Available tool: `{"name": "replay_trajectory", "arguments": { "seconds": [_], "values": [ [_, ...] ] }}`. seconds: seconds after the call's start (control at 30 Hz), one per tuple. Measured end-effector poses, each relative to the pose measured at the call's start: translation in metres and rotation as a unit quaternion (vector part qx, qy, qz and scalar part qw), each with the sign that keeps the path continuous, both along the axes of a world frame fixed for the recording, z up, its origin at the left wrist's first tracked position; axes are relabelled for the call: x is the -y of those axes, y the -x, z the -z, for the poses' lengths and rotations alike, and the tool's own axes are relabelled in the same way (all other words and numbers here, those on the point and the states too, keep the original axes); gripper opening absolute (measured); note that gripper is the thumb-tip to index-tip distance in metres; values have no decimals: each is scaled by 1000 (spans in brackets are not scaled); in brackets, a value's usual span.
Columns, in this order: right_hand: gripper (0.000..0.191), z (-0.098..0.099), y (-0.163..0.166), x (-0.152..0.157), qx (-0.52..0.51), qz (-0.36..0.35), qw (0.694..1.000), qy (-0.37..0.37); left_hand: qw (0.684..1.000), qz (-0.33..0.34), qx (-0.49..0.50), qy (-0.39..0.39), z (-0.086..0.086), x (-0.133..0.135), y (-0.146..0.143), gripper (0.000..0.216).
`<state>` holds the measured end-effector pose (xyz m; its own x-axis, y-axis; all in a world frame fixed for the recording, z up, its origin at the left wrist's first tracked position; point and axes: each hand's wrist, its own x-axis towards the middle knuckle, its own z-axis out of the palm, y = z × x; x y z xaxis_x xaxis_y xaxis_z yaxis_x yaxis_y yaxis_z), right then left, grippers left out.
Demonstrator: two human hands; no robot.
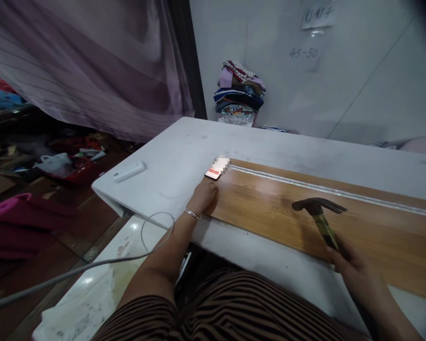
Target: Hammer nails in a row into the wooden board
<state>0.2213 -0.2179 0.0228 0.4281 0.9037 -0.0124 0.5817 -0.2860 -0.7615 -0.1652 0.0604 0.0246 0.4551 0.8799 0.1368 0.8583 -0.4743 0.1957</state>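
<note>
My left hand (205, 194) rests at the left end of a long wooden board (340, 222) on a white table (177, 161), knuckles up and fingers curled under, so I cannot see what they hold. A phone (213, 173) lies just beyond it on the board's corner. My right hand (348, 265) grips the handle of a claw hammer (318, 207), whose dark head hovers over the board's middle. A silvery strip (326, 188) runs along the board's far edge.
A white oblong device (129, 171) lies near the table's left corner. A grey cable (92, 265) loops off the table's front. A pile of folded clothes (239, 92) stands against the wall. A curtain (92, 61) and floor clutter (56, 161) fill the left.
</note>
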Motion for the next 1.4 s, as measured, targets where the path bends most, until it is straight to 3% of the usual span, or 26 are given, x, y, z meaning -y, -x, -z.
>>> {"name": "replay_trajectory", "arguments": {
  "seconds": [0.07,0.2,0.53,0.9,1.2,1.4],
  "values": [
    [54,-12,9,-1,12,42,999,19,999,19,-45,0,-5,-2,-4,31],
    [54,-29,21,-4,-6,51,998,23,992,30,-122,27,-18,-8,-9,34],
    [49,-28,24,-5,-44,24,998,-30,957,96,-257,98,-45,-34,-20,29],
    [48,-21,19,-4,-75,33,996,-48,944,114,-301,77,-47,-36,-20,28],
    [54,-11,19,0,-117,55,991,-23,963,87,-252,41,-33,-27,-13,35],
    [56,-8,19,0,-125,58,990,-23,968,40,-242,50,-33,-26,-14,37]
  ]
}}
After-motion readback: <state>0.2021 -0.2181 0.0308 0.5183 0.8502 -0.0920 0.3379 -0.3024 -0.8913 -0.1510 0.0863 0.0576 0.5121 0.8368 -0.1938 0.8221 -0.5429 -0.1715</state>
